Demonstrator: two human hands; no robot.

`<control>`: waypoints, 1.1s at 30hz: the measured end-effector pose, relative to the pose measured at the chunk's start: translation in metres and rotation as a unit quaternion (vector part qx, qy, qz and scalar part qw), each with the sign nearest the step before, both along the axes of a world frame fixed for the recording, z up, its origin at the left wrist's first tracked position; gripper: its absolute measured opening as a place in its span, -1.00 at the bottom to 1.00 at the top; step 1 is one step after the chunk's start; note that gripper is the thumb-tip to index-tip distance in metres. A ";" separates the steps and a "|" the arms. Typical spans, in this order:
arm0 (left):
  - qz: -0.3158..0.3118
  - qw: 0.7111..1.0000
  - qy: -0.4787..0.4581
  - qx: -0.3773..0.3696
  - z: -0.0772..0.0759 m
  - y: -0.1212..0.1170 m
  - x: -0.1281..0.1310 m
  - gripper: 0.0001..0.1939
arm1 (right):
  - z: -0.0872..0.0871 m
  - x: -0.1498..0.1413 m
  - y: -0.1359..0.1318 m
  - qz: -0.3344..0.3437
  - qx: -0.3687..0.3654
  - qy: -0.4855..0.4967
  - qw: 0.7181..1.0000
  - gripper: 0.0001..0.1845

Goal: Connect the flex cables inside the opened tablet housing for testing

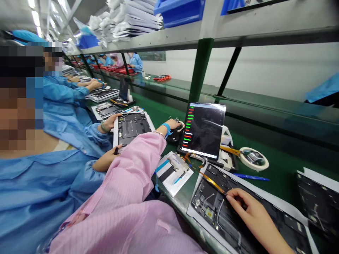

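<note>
The person's right hand (250, 211) lay on an opened device (225, 208) at the near edge of the green bench (280, 180), fingers stretched forward and nearly flat, the fingertips (231, 197) pressed on the end of a thin orange ribbon cable (212, 181); it gripped nothing that could be seen. That cable ran up and away from the fingertips toward the foot of a propped-up tablet (202, 130), whose dark screen showed a column of green and red bars. The opened device rested on a white sheet, its black insides and thin wires exposed.

The left arm, in a pink sleeve (132, 169), reached far across to the left of the tablet. The left hand (173, 124), with a blue wrist strap (166, 128), rested on a small dark object (176, 133) just beside the tablet's left edge; whether its fingers closed round that object could not be told.

Between sleeve and opened device lay a small white and black board (174, 171). To the right of the tablet sat a roll of tape (254, 158), and near it a blue pen (250, 177). A co-worker in a blue coat (63, 120) sat close on the left, hands at another opened device (132, 127)
</note>
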State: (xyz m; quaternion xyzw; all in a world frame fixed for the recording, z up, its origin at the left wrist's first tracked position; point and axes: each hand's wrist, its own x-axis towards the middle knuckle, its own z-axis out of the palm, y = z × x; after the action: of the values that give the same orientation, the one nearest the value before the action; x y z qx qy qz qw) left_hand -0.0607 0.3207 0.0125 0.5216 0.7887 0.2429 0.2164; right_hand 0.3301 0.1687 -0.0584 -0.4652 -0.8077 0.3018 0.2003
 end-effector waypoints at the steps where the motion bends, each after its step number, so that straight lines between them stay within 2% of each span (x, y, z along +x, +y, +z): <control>1: 0.009 1.000 0.008 0.007 0.007 -0.010 0.005 -0.58 | 0.000 0.000 0.001 -0.002 0.003 0.002 1.000 -0.58; 4: 0.014 0.998 0.032 0.059 0.025 -0.053 0.024 -0.39 | -0.002 0.002 0.004 -0.003 0.013 0.004 1.000 -0.56; 6: -0.013 0.989 0.047 0.141 0.029 -0.089 0.034 -0.42 | -0.002 0.002 0.005 -0.002 0.015 0.003 1.000 -0.56; 8: -0.026 0.976 0.067 0.204 0.027 -0.123 0.035 -0.51 | -0.002 0.003 0.005 -0.003 0.015 -0.002 1.000 -0.55; 9: -0.014 0.974 0.082 0.213 0.024 -0.137 0.032 -0.55 | -0.001 0.003 0.005 -0.004 0.015 -0.005 1.000 -0.54; 12: 0.092 0.970 0.152 0.163 0.009 -0.164 0.012 -0.53 | -0.001 0.003 0.005 -0.013 0.016 -0.009 1.000 -0.52; 15: 0.194 0.952 0.213 0.106 -0.007 -0.177 -0.011 -0.45 | -0.002 0.004 0.007 -0.020 0.006 -0.015 1.000 -0.48; 17: 0.216 0.947 0.226 0.074 -0.014 -0.184 -0.022 -0.43 | -0.004 0.005 0.009 -0.022 0.000 -0.019 1.000 -0.46; 22: 0.219 0.945 0.237 0.049 -0.024 -0.201 -0.034 -0.42 | -0.007 0.008 0.013 -0.030 -0.005 -0.021 0.999 -0.44; 25: 0.205 0.948 0.244 0.003 -0.025 -0.203 -0.038 -0.48 | -0.008 0.009 0.013 -0.035 -0.013 -0.017 0.999 -0.43; 28: 0.193 0.948 0.253 -0.002 -0.028 -0.203 -0.037 -0.52 | -0.009 0.010 0.012 -0.038 -0.020 -0.014 0.999 -0.41; 31: 0.178 0.954 0.240 0.019 -0.024 -0.211 -0.034 -0.56 | -0.009 0.011 0.011 -0.037 -0.020 -0.017 0.999 -0.42; 33: 0.163 0.958 0.235 0.039 -0.015 -0.224 -0.040 -0.60 | -0.008 0.010 0.011 -0.032 -0.008 -0.018 0.999 -0.45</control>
State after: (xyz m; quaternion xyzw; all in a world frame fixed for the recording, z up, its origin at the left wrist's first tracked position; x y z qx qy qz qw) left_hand -0.1004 0.0966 -0.0025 0.4365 0.8814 0.1765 -0.0379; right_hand 0.3399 0.1793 -0.0665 -0.4978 -0.7933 0.2935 0.1918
